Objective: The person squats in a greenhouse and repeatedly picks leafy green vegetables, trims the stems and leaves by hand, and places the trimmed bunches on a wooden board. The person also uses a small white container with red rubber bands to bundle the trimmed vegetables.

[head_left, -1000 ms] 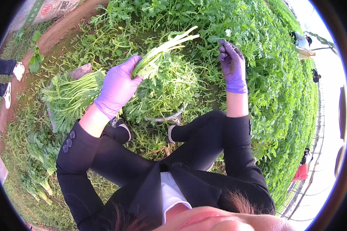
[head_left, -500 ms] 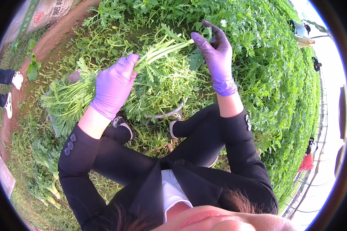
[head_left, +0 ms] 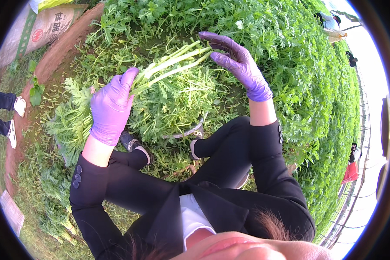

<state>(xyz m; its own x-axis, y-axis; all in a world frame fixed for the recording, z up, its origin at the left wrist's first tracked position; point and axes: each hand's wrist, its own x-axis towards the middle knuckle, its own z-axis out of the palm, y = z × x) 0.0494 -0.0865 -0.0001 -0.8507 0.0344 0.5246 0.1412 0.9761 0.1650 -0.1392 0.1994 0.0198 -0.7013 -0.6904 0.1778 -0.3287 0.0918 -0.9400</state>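
Observation:
My left hand [head_left: 112,106], in a purple glove, is closed round a small bunch of leafy green stalks [head_left: 171,65]. Their pale cut stems point up to the right, and the leafy ends spread out at the left. At the stem ends is my right hand [head_left: 240,67], gloved alike, with thumb and fingers apart; it is at or against the tips without gripping them. Below the bunch, a heap of leafy greens [head_left: 173,104] fills a round container with a pale rim [head_left: 190,131] between my feet.
More cut greens [head_left: 69,125] lie on the left, with tied bundles [head_left: 58,216] lower down. Dense growing greens [head_left: 307,95] cover the right side. Another person's shoes [head_left: 19,106] are at the far left, by a dirt ridge [head_left: 52,65] and a printed sack [head_left: 41,32].
My left hand has moved left and slightly down with the bunch. My right hand's fingers have shifted left and down, now at the stem ends.

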